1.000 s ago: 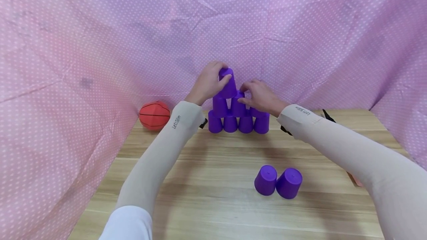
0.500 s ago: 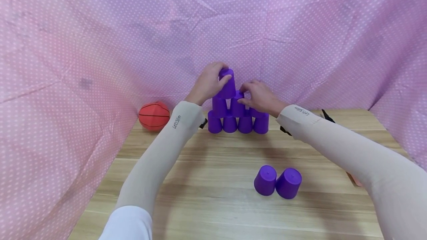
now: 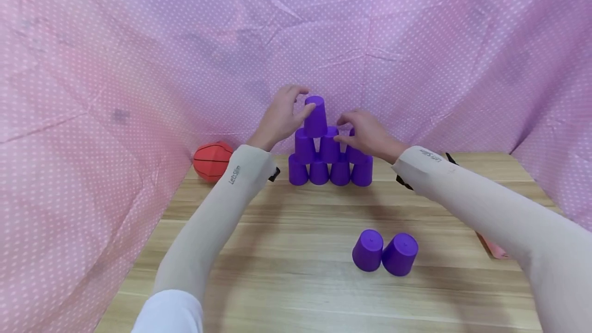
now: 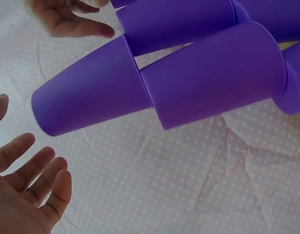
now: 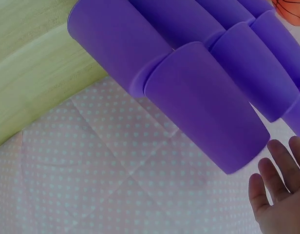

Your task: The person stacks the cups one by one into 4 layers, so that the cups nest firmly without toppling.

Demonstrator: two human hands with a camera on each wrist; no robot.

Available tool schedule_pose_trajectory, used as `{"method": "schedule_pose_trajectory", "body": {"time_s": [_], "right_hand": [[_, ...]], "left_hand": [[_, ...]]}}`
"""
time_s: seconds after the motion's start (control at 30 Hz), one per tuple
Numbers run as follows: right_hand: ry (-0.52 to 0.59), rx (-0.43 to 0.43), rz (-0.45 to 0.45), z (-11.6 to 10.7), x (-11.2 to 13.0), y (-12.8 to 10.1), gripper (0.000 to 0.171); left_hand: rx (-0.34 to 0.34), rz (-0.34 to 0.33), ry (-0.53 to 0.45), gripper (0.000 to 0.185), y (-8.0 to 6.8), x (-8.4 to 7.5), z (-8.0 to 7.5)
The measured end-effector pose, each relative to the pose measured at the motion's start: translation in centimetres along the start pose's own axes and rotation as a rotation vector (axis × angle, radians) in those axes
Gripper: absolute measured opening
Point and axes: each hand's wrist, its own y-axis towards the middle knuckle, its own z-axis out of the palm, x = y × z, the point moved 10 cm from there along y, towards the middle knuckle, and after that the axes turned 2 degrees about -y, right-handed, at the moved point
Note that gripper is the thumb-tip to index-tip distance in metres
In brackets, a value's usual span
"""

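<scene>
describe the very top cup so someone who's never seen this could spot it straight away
At the back of the wooden table, before the pink cloth, stands a pyramid of upturned purple cups. The top cup is the single highest one, resting on two cups, between the left hand and right hand.

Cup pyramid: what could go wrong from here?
1. The top cup stands alone on the pyramid; the left hand, open right beside it, could knock it off.
2. The right hand hovers by the second row; a bump there might topple the stack.
</scene>
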Motion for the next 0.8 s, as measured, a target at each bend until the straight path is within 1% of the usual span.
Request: {"method": "schedule_pose_trajectory", "body": {"time_s": [0.13, 0.27, 0.43, 0.5, 0.6, 0.8], "right_hand": [[0.024, -0.005, -0.003, -0.9, 0.1, -0.8, 0.035], [0.011, -0.027, -0.012, -2.0, 0.1, -1.8, 0.037], [0.003, -0.103, -0.095, -4.1, 1.1, -3.4, 0.035], [0.0, -0.143, -0.142, -5.0, 1.6, -4.3, 0.033], [-0.01, -0.181, -0.191, -5.9, 2.0, -5.9, 0.032], [-0.064, -0.212, -0.251, -6.3, 2.7, -9.1, 0.036]], "left_hand": [[-0.053, 0.064, -0.007, 0.042, -0.9, -0.2, -1.0], [-0.086, 0.11, -0.037, 0.041, -2.2, -0.4, -1.5], [-0.113, 0.15, -0.06, 0.04, -4.1, -0.7, -1.8], [-0.11, 0.168, -0.062, 0.039, -4.9, -1.1, -1.8], [-0.103, 0.214, -0.06, 0.038, -6.1, -1.9, -1.6], [-0.079, 0.318, -0.056, 0.037, -8.5, -3.9, -0.9]]}}
